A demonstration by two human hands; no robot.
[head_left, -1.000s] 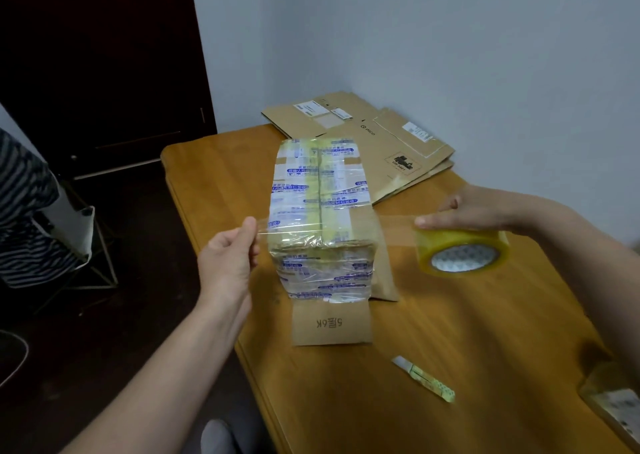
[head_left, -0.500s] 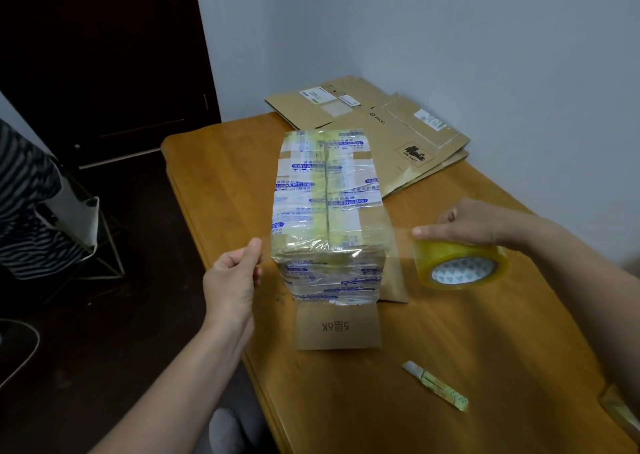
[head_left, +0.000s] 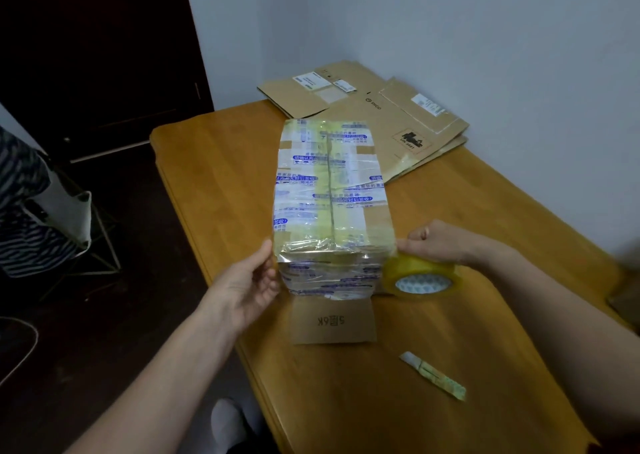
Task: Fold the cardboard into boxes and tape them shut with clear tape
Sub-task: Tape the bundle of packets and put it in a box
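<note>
- Head view: box (head_left: pixel 332 204) is sitting mid-tabletop (head_left: pixel 221 176), between both hands. Its top and near end are shining with layers of printed and clear tape.
- Long axis is running away from the person, toward the flat cardboard (head_left: pixel 384 114) stacked at the far edge by the wall. The short near end is facing the camera.
- One brown flap (head_left: pixel 333 320) is lying flat on the tabletop at the near end, not yet folded up.
- Left hand (head_left: pixel 244 282) is touching the box's near left corner with thumb and fingers curled. It seems to be pinching the free end of the tape (head_left: pixel 311 247), which is crossing the near top edge.
- Right hand (head_left: pixel 438 242) is gripping the roll (head_left: pixel 420 277) just beside the near right corner, low to the tabletop.
- Judging handling: the box is looking light and stiff-walled, but the glossy wrap is likely making it slippery. Bracing at corners or bare cardboard is looking safer than palming the taped faces.
- The stretched tape is thin and sticky, and likely to wrinkle if it goes slack.
- A small strip (head_left: pixel 433 376) is lying near the person, well apart from the box.
</note>
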